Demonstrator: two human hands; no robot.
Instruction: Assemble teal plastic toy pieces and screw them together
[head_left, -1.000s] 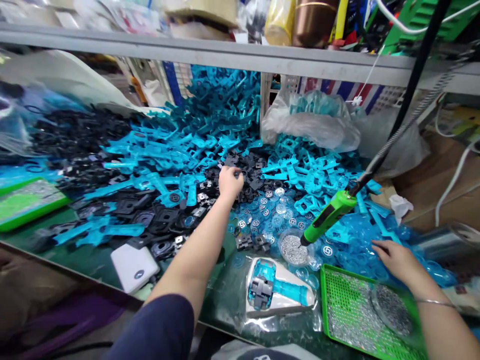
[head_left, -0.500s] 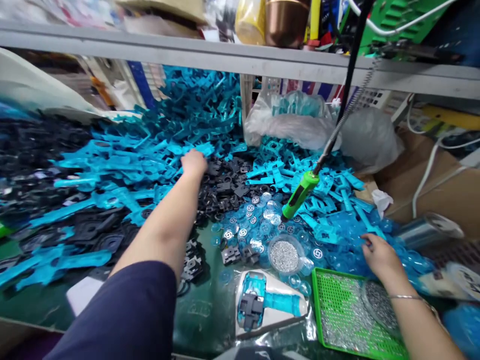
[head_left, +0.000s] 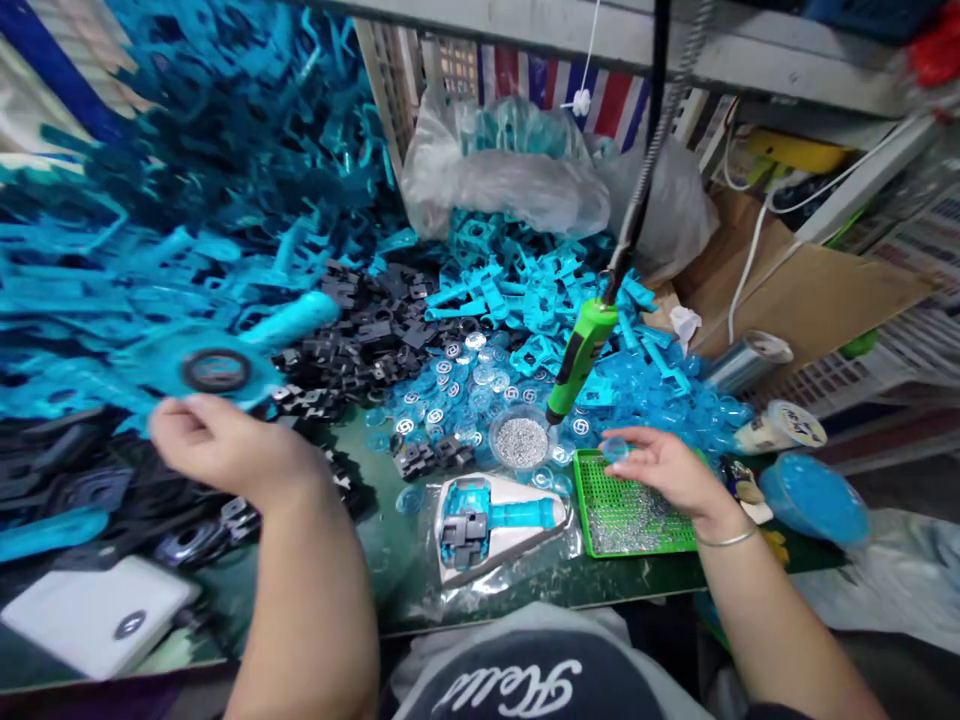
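My left hand [head_left: 217, 450], blurred by motion, is closed on a translucent blue plastic part [head_left: 166, 362] with a black ring in its round section and a handle-like arm. Between the thumb and fingers of my right hand [head_left: 664, 470] is a small clear blue disc [head_left: 615, 449], held over the green mesh basket [head_left: 592, 535] of tiny metal pieces. In front of me, a white wedge-shaped holder [head_left: 502, 556] carries another blue part [head_left: 521, 514] with a dark grey block [head_left: 465, 538] on it.
A green electric screwdriver [head_left: 581, 358] hangs point-down above a round dish of metal pieces [head_left: 522, 443]. Blue parts [head_left: 247, 120] are heaped at left and back, black parts [head_left: 375, 330] in the middle. A white box [head_left: 97, 610] lies front left.
My left hand has come back from the blue heap with a blue part. My right hand has moved left from the clear discs, now with one disc. The view has shifted down and right.
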